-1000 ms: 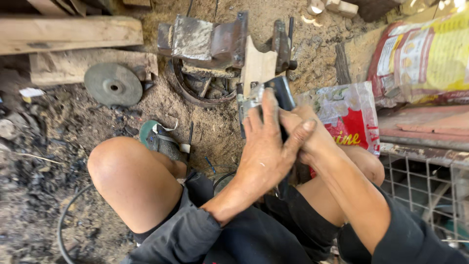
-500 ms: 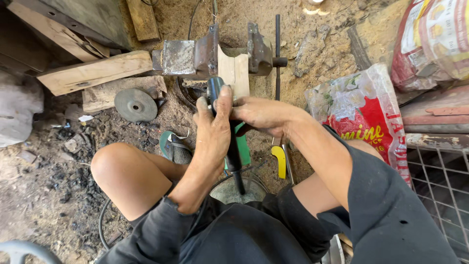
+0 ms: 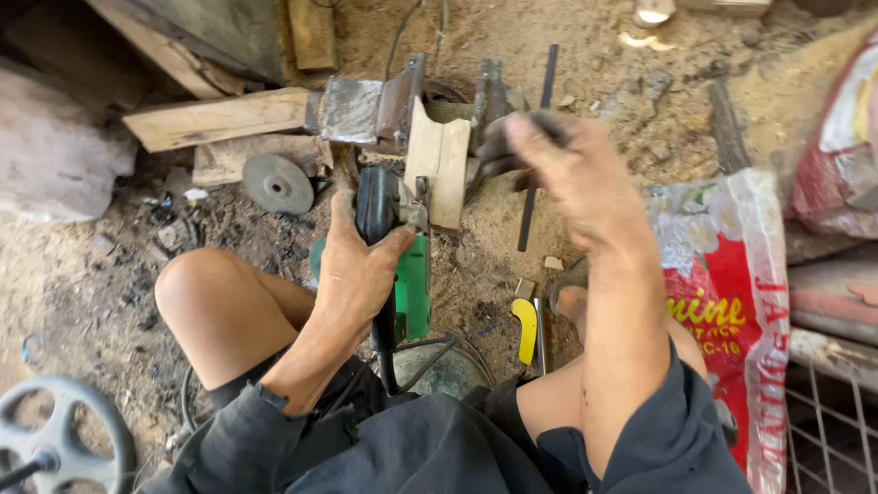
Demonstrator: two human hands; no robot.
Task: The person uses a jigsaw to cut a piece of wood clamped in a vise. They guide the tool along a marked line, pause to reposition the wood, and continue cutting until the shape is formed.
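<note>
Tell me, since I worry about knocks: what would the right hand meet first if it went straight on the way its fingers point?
The right hand points up-left toward the vise. Its fingers would probably meet the vise's dark handle bar first, then the vise jaw; depth is unclear.

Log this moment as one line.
left hand: grips grinder | right hand: on vise handle | wood block: clamped in vise

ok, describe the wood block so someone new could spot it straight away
Find the metal vise on the dirt at top centre. The wood block stands upright in its jaws, just above the left hand holding the green-and-black grinder. It is pale, clean-cut and notched, unlike the weathered planks lying to the left.
</note>
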